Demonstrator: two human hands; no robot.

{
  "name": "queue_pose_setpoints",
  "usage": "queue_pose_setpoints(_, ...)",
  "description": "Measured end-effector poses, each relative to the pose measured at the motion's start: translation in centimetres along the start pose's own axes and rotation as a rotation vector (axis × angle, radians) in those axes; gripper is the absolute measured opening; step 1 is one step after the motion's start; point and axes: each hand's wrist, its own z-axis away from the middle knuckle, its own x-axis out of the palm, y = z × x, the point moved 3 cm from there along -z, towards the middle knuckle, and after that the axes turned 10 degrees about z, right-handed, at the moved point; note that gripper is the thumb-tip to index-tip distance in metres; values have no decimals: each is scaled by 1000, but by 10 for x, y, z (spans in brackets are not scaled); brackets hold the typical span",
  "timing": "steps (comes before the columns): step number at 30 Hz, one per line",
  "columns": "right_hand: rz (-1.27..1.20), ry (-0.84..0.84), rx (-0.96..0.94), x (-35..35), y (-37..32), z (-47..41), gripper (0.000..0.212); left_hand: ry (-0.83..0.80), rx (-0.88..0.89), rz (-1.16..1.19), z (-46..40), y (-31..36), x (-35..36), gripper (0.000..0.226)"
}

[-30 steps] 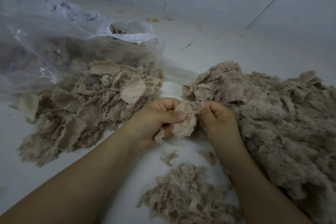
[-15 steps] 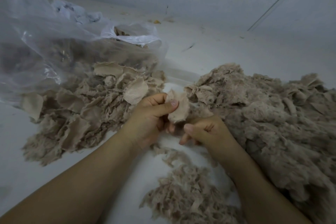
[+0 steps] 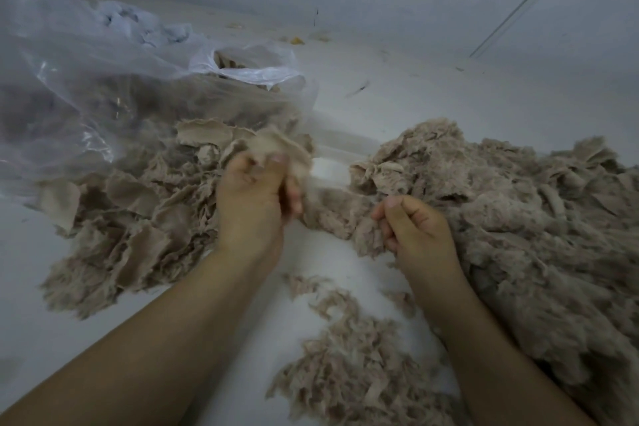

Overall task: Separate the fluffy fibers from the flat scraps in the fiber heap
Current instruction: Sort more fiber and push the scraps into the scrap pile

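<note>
Head view: left hand (image 3: 254, 197) blurred.

Three fiber piles (image 3: 518, 218), one plastic bag (image 3: 86, 79) and two hands (image 3: 252, 204).

Dim, cool, even light; soft blur throughout, wide-angle bending at edges.

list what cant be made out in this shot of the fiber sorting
Head view, the only one:
- plastic bag contents: hazy behind film.
- left hand fingers: motion-blurred, partly behind the flat scrap.
- right hand fingertips: buried in fluff.
- big fiber heap: cut off at the right edge.
</note>
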Motion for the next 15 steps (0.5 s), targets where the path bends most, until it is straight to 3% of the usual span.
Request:
queue_pose_setpoints(2, 45, -27, -1, 4, 0, 0, 34, 117, 79, 55, 1, 3, -1, 17)
queue_pose_setpoints(5, 90, -65, -16, 7, 1, 1, 32, 71, 47, -52, 11, -8, 1, 29)
queue_pose_setpoints(7, 100, -68, -30, 6, 2, 1, 32, -99, 68, -388, 18, -16, 4, 25)
queue_pose_setpoints(9, 105, -64, -32, 6, 4, 1, 30, -362, 230, -952, 19, -22, 8, 16)
queue_pose_setpoints(11, 70, -92, -14, 8, 5, 0, 25, -568, 311, -1346, 20, -28, 11, 18)
queue_pose_setpoints(13, 54, -161, 42, 12, 7, -1, 17, -628, 263, -1474, 21, -31, 14, 19)
queue_pose_setpoints(15, 165, -229, 68, 15, 9, -1, 24, -628, 270, -1432, 22, -31, 18, 14)
